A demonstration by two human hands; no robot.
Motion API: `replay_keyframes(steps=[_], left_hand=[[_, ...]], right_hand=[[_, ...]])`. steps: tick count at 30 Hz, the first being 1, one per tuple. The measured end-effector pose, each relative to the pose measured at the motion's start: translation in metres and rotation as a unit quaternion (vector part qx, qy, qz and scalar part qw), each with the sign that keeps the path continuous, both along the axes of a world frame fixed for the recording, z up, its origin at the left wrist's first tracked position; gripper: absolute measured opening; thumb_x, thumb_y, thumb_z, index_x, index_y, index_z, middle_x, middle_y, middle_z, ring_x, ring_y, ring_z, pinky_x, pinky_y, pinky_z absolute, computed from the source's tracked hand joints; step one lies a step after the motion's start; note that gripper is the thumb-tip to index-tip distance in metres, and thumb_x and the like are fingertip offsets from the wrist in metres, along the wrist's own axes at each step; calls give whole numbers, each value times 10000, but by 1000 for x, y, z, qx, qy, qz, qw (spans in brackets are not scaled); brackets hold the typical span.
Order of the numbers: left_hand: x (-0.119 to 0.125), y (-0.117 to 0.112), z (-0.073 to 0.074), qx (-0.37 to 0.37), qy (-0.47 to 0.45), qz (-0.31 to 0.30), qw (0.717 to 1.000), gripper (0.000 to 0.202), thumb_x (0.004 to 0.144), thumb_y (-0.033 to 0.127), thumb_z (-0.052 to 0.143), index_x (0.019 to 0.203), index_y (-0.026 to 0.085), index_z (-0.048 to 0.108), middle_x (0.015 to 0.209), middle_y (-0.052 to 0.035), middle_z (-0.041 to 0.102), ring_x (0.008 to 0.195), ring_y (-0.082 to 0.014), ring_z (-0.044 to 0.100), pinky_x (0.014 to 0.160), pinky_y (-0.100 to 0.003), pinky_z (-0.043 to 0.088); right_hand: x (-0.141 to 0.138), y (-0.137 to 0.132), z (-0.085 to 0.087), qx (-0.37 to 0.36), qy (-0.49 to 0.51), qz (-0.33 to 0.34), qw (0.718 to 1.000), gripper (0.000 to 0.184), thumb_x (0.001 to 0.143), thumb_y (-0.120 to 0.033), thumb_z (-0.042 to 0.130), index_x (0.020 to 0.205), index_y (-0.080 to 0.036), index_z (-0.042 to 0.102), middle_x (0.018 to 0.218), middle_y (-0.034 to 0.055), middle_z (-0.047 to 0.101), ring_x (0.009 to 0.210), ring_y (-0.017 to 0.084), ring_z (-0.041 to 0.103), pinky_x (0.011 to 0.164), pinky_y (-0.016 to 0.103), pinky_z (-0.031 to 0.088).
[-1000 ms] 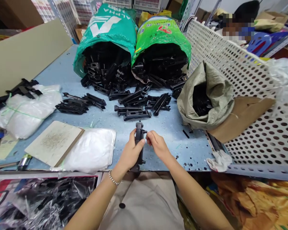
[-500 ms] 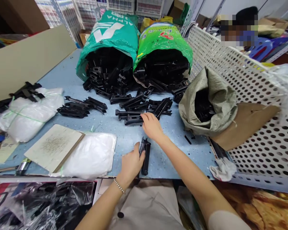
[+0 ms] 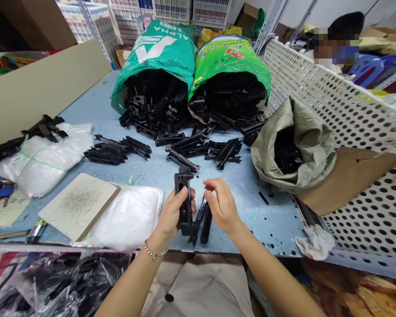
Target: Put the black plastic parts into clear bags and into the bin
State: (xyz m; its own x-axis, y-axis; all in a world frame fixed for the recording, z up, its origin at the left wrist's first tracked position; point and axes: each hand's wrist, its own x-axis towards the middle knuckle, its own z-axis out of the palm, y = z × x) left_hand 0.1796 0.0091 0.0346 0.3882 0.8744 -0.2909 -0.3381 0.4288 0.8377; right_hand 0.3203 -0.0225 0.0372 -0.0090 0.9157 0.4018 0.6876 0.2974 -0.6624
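Observation:
My left hand is closed round a long black plastic part, which it holds nearly upright above the table's front edge. Just to the right, my right hand has its fingers loosely bent and apart, with nothing visible in them. Under and between the hands lie black plastic pieces on the blue tabletop, partly hidden by the held part. Farther back, more loose black parts are scattered in a pile.
A teal sack and a green sack spill black parts at the back. On the right stand an olive sack and a white perforated panel. Clear plastic bags and a square board lie left. A person sits beyond the panel.
My right hand has come back from the pile towards my left hand. A black part has been lifted and is now in my left hand, which has risen slightly.

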Motion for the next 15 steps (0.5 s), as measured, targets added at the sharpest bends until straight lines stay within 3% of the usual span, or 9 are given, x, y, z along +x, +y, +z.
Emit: replay_keyframes(steps=[3,7,10,13,15], left_hand=[[-2,-14,6,-69,3,-98,993,469,783,622,566,838,156,560,527,27,534,401,-93,470,401,-207,372],[1,-18,3,-90,43,-60,993,512,748,661,577,771,150,551,495,31,516,378,-87,461,383,-198,355],[1,-8,-1,-90,33,-5,995,512,723,622,636,912,149,585,587,37,543,447,-85,497,428,-193,390],[0,0,-6,-100,16,4,995,574,738,600,631,1083,145,576,686,15,572,540,-95,534,505,-204,428],[0,2,-13,-78,47,10,996,590,757,603,607,1122,142,555,758,-7,590,561,-97,535,536,-220,439]], right_hand=[[10,21,-3,52,-50,-12,997,440,943,-569,305,999,-220,566,924,98,582,895,261,515,816,420,384],[8,33,-8,0,-35,3,999,476,965,-555,236,819,-228,551,758,60,557,751,218,507,720,363,385],[1,10,-10,-46,-2,48,998,469,997,-468,195,797,-231,548,727,32,560,694,183,502,692,339,374],[-8,-24,-18,4,-82,134,988,416,981,-457,285,807,-222,580,775,56,598,752,207,498,737,375,352],[-13,-38,-24,17,-129,125,983,365,978,-401,334,799,-209,587,786,75,605,757,217,485,719,379,336]])
